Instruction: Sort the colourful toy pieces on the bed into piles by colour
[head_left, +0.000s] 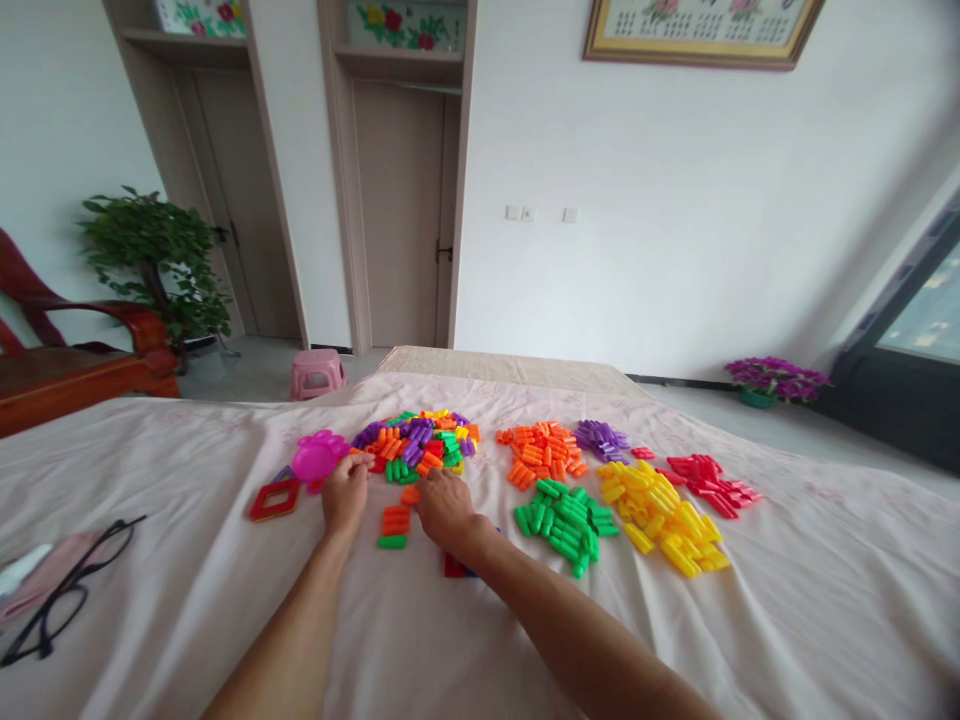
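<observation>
My left hand [347, 490] is closed at the left edge of a mixed pile of plastic pieces [416, 440], its fingertips at an orange piece [360, 453]. My right hand [444, 505] is at the front of that pile, fingers bent down; what it grips, if anything, is hidden. Just left of it lies an orange piece [409, 495], above a short column of orange pieces [396, 519] with a green piece [391, 542] at its near end. A red and blue flat item [455, 566] is partly covered by my right forearm.
Sorted piles lie to the right: orange [541, 452], purple [601, 440], green [566, 520], yellow [664, 515] and red [712, 482]. Left are a pink flower-shaped dish [320, 455], a red square frame [274, 499] and black glasses [71, 580].
</observation>
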